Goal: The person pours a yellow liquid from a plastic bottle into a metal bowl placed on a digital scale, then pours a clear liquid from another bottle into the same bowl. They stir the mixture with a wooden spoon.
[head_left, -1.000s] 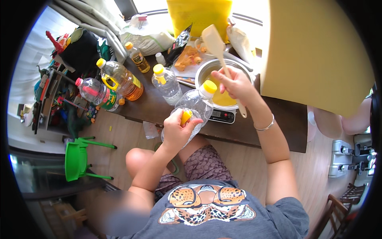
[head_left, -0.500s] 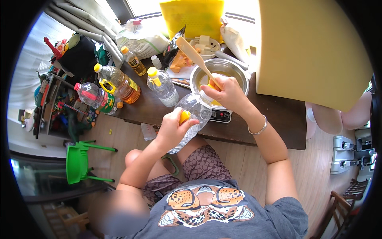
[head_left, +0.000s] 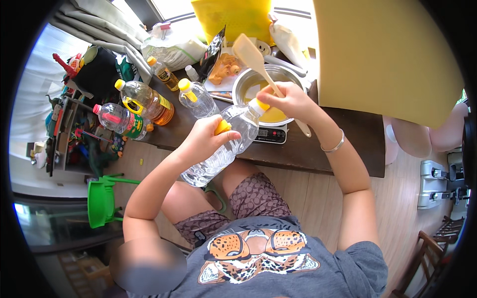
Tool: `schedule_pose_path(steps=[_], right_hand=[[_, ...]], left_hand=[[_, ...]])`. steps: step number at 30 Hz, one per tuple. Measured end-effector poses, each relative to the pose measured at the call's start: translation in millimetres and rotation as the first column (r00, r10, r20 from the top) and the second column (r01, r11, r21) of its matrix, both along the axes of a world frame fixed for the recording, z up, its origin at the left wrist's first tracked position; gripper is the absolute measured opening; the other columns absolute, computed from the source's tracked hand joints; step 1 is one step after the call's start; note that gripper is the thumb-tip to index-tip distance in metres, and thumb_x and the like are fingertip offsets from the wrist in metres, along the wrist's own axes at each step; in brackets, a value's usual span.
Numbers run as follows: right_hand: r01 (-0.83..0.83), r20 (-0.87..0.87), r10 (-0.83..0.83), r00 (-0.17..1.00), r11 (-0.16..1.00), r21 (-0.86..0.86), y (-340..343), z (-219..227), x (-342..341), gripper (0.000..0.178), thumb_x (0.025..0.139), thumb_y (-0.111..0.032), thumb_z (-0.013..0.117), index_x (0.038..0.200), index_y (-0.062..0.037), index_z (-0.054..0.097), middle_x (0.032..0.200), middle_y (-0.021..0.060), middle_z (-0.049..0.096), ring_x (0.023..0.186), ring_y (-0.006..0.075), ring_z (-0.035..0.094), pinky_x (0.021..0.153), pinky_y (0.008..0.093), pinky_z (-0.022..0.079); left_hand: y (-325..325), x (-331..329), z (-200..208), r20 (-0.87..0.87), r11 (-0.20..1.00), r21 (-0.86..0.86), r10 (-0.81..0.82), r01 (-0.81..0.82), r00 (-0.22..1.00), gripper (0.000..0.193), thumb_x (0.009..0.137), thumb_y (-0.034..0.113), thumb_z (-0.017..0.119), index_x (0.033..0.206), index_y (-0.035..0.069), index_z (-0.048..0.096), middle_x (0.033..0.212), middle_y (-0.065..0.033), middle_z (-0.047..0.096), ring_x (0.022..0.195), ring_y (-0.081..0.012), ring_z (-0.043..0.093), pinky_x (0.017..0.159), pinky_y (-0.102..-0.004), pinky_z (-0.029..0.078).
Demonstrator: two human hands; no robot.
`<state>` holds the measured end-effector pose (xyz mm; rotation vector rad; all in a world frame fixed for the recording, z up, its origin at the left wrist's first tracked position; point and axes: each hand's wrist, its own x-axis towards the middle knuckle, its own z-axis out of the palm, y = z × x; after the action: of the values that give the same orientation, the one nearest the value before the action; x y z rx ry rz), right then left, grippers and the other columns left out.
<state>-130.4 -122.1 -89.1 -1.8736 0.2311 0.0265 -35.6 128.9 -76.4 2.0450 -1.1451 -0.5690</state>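
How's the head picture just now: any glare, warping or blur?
Head view: the window is washed out to white; highlights streak the clear bottle; straight edges bend toward the black rim; a round blurred patch at lower left hides detail; the left hand, right hand and spatula look reasonably sharp.

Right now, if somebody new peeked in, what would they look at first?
Probably the big bottle, tilted in the middle, left hand on its yellow handle and right hand at its yellow cap. The right hand also holds a pale spatula, seen against the pot. Farther out, a tan panel fills the upper right and a green chair stands at the left.
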Motion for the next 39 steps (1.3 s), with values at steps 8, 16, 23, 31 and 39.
schedule_pose_path(steps=[8,16,23,31,39], right_hand=[[-0.037,-0.009,0.038,0.999,0.99,0.136,-7.3,-3.0,-7.7,0.049,0.084,-0.055,0.067,0.085,-0.0057,0.065,0.065,0.0017,0.061,0.056,0.0035,0.049,0.047,0.0174,0.036],[0.056,-0.083,-0.049,0.995,0.995,0.085,-5.6,-12.2,-1.7,0.037,0.085,-0.04,0.071,0.094,-0.0055,0.064,0.071,0.0011,0.061,0.048,0.0025,0.042,0.041,0.017,0.03],[-0.032,-0.006,0.036,0.999,0.955,0.294,-18.3,-3.6,-12.5,0.035,0.081,-0.021,0.076,0.109,-0.006,0.063,0.08,0.0007,0.061,0.046,0.0011,0.037,0.04,0.0154,0.027],[0.101,-0.22,-0.091,0.971,0.994,0.035,-10.4,5.1,0.0,0.038,0.087,-0.041,0.068,0.095,-0.0037,0.064,0.073,0.0051,0.061,0.042,0.0023,0.036,0.037,0.0179,0.026],[0.008,-0.011,-0.006,1.0,0.987,0.158,-30.6,-13.6,-6.8,0.031,0.085,-0.03,0.072,0.102,-0.0068,0.062,0.07,0.001,0.058,0.044,0.0014,0.034,0.039,0.0179,0.026]], left_hand=[[-10.2,4.9,-3.4,0.102,0.997,0.06,-0.049,0.043,0.994,0.042,0.082,0.029,0.076,0.074,-0.002,0.049,0.062,-0.0094,0.052,0.058,-0.014,0.042,0.055,-0.0322,0.041],[-25.9,11.9,-4.5,0.121,0.992,0.106,-0.086,0.073,0.989,0.046,0.082,0.034,0.076,0.075,-0.002,0.049,0.062,-0.0101,0.051,0.058,-0.0164,0.042,0.056,-0.0337,0.042],[-33.6,18.8,18.2,0.065,0.971,0.216,-0.116,0.099,0.991,0.049,0.084,0.039,0.073,0.071,0.001,0.047,0.062,-0.0022,0.042,0.06,-0.0109,0.037,0.053,-0.0313,0.038],[-34.7,15.7,9.1,0.09,0.976,0.196,-0.115,0.095,0.989,0.052,0.084,0.043,0.072,0.071,-0.001,0.047,0.061,-0.004,0.042,0.061,-0.0125,0.038,0.054,-0.0329,0.038],[-33.9,23.5,8.9,0.09,0.958,0.276,-0.106,0.078,0.99,0.054,0.083,0.045,0.072,0.071,-0.001,0.047,0.061,-0.0055,0.044,0.06,-0.0132,0.038,0.054,-0.0336,0.038]])
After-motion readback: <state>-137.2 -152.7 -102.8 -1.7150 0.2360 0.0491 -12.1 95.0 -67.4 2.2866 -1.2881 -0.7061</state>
